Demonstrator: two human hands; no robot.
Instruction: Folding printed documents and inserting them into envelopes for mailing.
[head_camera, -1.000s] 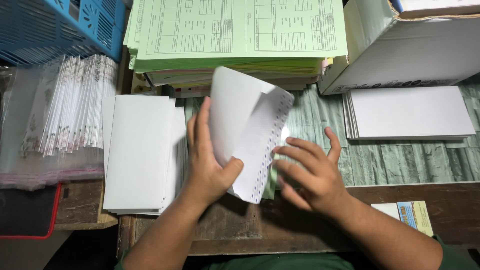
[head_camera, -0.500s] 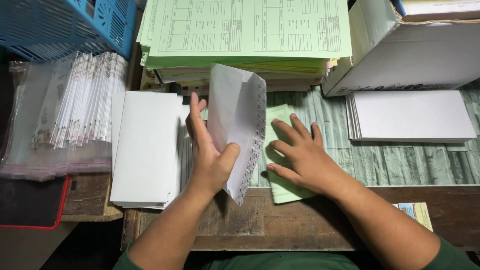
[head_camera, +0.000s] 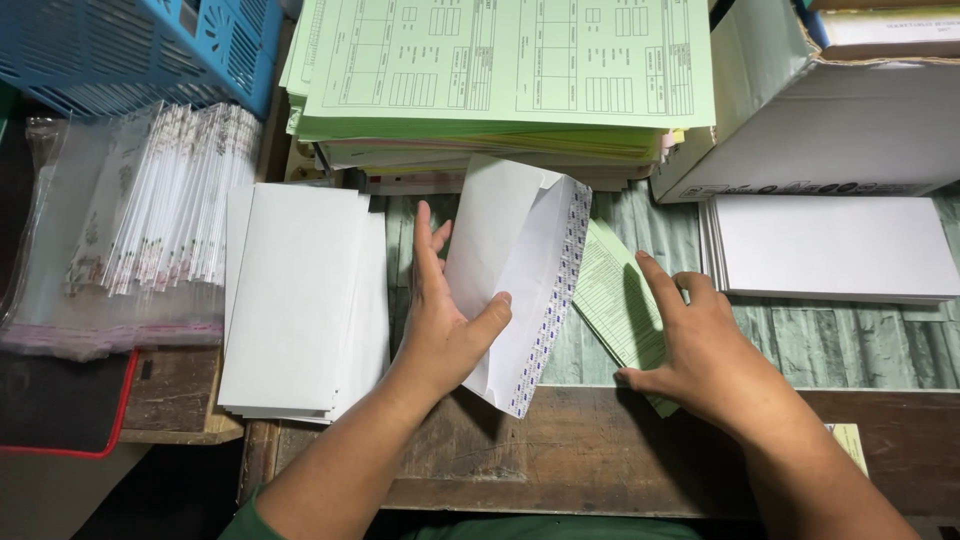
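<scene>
My left hand (head_camera: 440, 320) holds a white envelope (head_camera: 515, 265) upright, thumb on its front, its flap open with a blue patterned lining showing along the right edge. My right hand (head_camera: 700, 345) lies flat on a folded light green paper (head_camera: 615, 295) that rests on the table just right of the envelope; the fingers are spread and the thumb is at the paper's lower edge. A stack of white envelopes (head_camera: 295, 300) sits left of my left hand.
A tall stack of green printed forms (head_camera: 500, 70) lies at the back. A cardboard box (head_camera: 820, 120) stands at the right, with a second pile of white envelopes (head_camera: 835, 245) below it. A bag of packed envelopes (head_camera: 130, 220) and a blue basket (head_camera: 140, 45) are left.
My right hand has left the envelope and dropped onto the green paper, which now lies further out to the right. The envelope in my left hand has opened wider.
</scene>
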